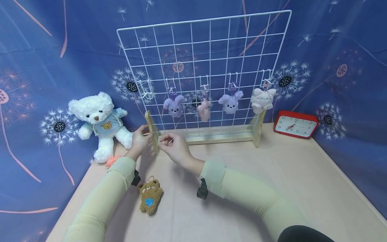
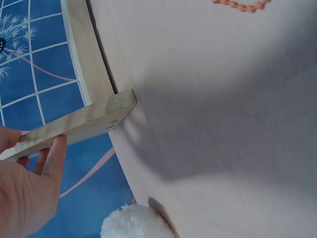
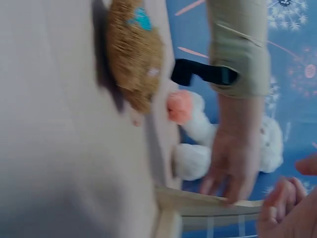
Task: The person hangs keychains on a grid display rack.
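My left hand [image 1: 140,139] grips the wooden end support [image 2: 94,116] of the white wire grid rack [image 1: 208,67], fingers on one side and thumb on the other. Close to the same end, my right hand [image 1: 176,148] is raised with bent fingers. In the right wrist view its thumb stands apart from the curled fingers [image 3: 282,198]; whether something thin lies between them is unclear. Several plush keychains hang on the rack's hooks, among them a purple bunny [image 1: 230,102], a pink plush [image 1: 204,110] and a white plush [image 1: 263,100].
A brown bear keychain [image 1: 150,196] with an orange beaded loop lies on the table [image 1: 242,208] between the forearms. At the left sit a white teddy bear [image 1: 105,117] and an orange fluffy item [image 1: 113,161]. A red clock [image 1: 296,124] stands back right.
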The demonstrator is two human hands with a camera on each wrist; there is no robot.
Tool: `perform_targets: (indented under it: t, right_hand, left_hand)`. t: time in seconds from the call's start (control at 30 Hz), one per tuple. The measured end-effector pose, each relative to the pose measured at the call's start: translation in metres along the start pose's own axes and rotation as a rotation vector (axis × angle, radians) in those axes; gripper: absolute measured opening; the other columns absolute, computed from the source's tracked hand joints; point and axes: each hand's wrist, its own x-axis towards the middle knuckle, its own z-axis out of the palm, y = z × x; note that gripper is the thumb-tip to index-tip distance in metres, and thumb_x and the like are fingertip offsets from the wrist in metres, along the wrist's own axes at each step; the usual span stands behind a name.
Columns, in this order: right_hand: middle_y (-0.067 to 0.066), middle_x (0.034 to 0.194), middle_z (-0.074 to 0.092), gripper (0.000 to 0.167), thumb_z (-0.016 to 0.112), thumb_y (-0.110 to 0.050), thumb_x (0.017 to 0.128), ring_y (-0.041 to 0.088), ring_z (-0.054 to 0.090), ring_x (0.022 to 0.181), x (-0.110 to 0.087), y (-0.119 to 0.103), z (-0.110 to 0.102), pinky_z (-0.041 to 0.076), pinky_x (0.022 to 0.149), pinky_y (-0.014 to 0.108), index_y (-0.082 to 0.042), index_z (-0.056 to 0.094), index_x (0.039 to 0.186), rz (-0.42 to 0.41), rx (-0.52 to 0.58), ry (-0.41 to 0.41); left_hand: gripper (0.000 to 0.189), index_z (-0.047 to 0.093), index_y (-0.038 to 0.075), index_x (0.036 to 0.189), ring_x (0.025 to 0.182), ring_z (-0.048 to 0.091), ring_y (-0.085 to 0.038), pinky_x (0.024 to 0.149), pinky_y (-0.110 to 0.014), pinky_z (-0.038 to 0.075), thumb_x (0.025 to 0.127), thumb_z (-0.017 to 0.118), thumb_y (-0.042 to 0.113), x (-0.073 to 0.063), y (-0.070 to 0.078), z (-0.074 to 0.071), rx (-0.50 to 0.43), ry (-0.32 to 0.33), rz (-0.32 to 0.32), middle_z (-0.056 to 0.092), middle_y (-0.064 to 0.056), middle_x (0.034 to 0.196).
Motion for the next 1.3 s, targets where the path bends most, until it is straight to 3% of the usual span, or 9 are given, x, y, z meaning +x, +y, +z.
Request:
perform_targets:
  t: [0.13,0.27,0.5,0.77,1.07,1.3]
  right_hand:
    - [-0.004,0.079,0.067,0.006,0.078,-0.009,0.09,0.003,0.057,0.069,-0.009,0.022,0.017,0.05,0.063,0.018,-0.004,0.076,0.095,0.106,-0.079,-0.144]
    - [-0.003,0.078,0.069,0.006,0.078,-0.004,0.089,0.004,0.058,0.068,-0.015,0.041,0.03,0.051,0.063,0.018,0.0,0.077,0.094,0.153,-0.099,-0.248]
    - [-0.004,0.07,0.067,0.006,0.078,-0.001,0.088,0.028,0.07,0.067,-0.019,0.057,0.05,0.057,0.053,0.024,0.0,0.077,0.094,0.261,-0.059,-0.374]
    - [-0.006,0.071,0.068,0.004,0.081,-0.007,0.086,0.003,0.055,0.062,-0.019,0.069,0.066,0.048,0.061,0.015,-0.004,0.079,0.088,0.248,-0.185,-0.36]
    - [-0.011,0.074,0.067,0.011,0.086,-0.019,0.083,0.004,0.058,0.071,-0.019,0.074,0.078,0.05,0.071,0.016,-0.013,0.077,0.081,0.226,-0.359,-0.344]
    - [-0.013,0.07,0.06,0.021,0.083,-0.021,0.087,0.005,0.054,0.066,-0.023,0.067,0.08,0.048,0.063,0.02,-0.019,0.067,0.072,0.258,-0.458,-0.34]
  left_hand:
    - [0.049,0.045,-0.001,0.149,0.127,0.056,-0.042,0.098,-0.044,0.056,0.102,0.057,0.004,0.0,0.0,0.0,0.019,-0.004,0.009,0.054,-0.03,0.141]
    - [0.049,0.045,-0.002,0.149,0.127,0.056,-0.041,0.097,-0.042,0.057,0.102,0.058,0.005,0.0,0.0,-0.001,0.014,-0.011,0.007,0.053,-0.03,0.141]
    - [0.048,0.047,0.001,0.148,0.127,0.057,-0.04,0.096,-0.043,0.057,0.102,0.058,0.007,0.002,-0.001,-0.003,0.038,-0.009,0.01,0.055,-0.028,0.14]
    - [0.049,0.045,0.001,0.15,0.126,0.057,-0.04,0.099,-0.044,0.056,0.103,0.057,0.007,0.002,0.001,-0.002,0.055,-0.011,0.007,0.054,-0.028,0.141]
    - [0.051,0.043,0.0,0.151,0.128,0.056,-0.04,0.1,-0.045,0.055,0.103,0.056,0.007,0.004,0.0,-0.003,0.034,-0.007,0.01,0.052,-0.03,0.142]
    - [0.05,0.044,-0.001,0.15,0.125,0.057,-0.04,0.096,-0.041,0.058,0.102,0.056,0.005,0.002,0.001,-0.002,0.022,-0.002,0.003,0.054,-0.03,0.14]
